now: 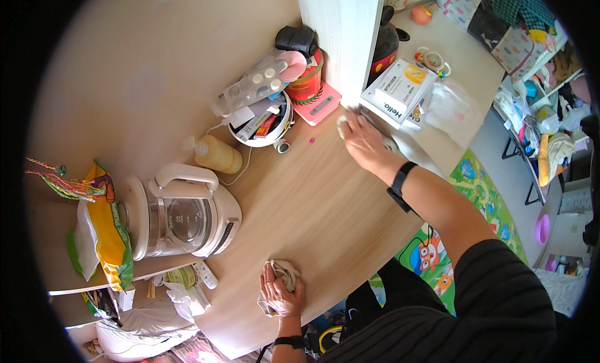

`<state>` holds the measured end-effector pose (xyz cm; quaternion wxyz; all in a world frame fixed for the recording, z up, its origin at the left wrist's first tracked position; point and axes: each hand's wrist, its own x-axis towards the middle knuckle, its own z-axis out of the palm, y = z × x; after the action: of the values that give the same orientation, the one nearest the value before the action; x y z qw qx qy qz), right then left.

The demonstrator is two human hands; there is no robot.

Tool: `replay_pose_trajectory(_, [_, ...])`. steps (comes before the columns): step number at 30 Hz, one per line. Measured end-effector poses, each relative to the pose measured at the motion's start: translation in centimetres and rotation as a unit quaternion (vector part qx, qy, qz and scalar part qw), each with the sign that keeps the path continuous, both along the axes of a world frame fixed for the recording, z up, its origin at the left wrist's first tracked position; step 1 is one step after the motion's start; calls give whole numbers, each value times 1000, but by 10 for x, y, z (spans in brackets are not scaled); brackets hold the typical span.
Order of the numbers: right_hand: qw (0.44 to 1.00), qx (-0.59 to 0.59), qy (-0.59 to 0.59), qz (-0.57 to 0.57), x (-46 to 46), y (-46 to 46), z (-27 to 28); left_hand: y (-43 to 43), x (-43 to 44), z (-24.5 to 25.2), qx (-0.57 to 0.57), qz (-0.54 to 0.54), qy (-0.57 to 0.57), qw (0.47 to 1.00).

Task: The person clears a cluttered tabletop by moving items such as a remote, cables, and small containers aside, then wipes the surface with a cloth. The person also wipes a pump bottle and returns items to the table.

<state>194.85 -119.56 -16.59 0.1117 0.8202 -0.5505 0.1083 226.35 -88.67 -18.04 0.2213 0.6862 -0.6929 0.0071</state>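
My left hand (280,295) presses a crumpled beige cloth (287,273) onto the wooden desk top (309,213), near its front edge. The fingers lie bent over the cloth, with the thumb at its right side. My right hand (361,140) is blurred, at the desk's far right end beside the white upright panel (344,44). Pale cloth shows at its fingertips and along its outer side; the palm hides the rest. A pink scale-like device (318,107) lies just left of the right hand, and a small magenta piece (311,140) rests on the desk.
A coffee maker (183,217), a pump bottle (219,154) and a filled round white container (267,140) stand along the wall side. A red tub (307,84) is on the pink device. White boxes (398,91) lie past the panel. A remote control (205,275) lies near the shelf.
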Motion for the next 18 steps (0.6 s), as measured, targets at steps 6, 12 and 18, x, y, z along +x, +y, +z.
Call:
replay_pose_trajectory(6, [996,-57,-60,-40,-8,0,-15,-4,-1,-1,-3,-14,11,1000])
replay_pose_trajectory(12, [996,-13,-46,-80,-44,118,8,2,1,-2,-6,-3,15,1000])
replay_pose_trajectory(18, [962,107,-241,73,-30,206,18,-5,-2,-1,-12,5,15,1000])
